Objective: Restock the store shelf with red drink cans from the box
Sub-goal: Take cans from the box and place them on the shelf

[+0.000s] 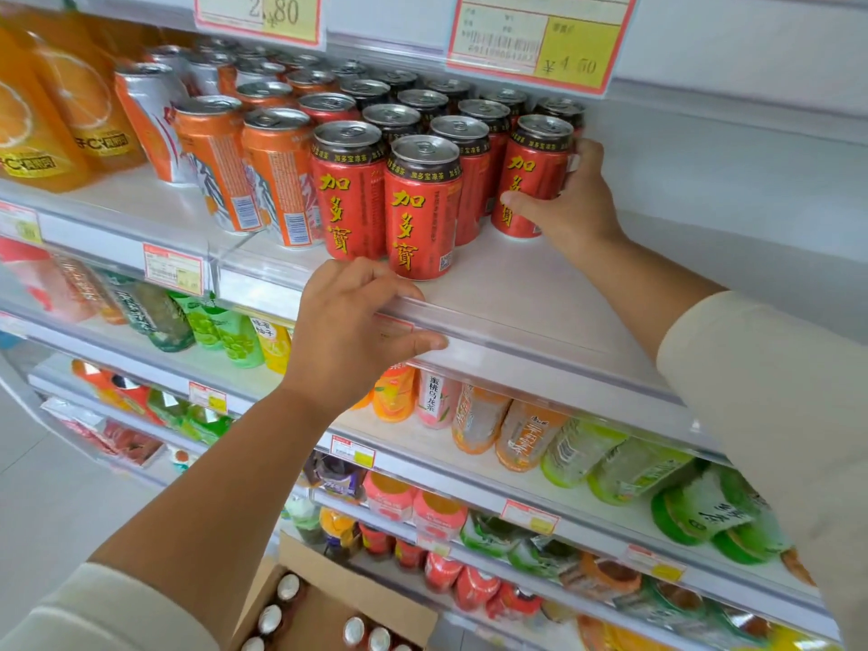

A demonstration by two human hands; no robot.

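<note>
1. Right hand: the thumb lies across the front and the fingers wrap behind a red drink can, clamped on it. The can stands upright on the shelf, probably being seated at the outer end of the front row.
2. Left hand: fingers curl over and the thumb lies under the clear plastic shelf rail, gripping it, likely as a brace for the reach.
3. Left of the held can: shelved red cans, smooth cylinders with silvery pull-tab tops, packed in rows with labels forward. One stands ahead of the rest.
4. Further left: orange cans, of similar shape.
5. Below the left forearm: an open cardboard box, matte brown, with boxed cans seen top-on. Restocking appears unfinished.
</note>
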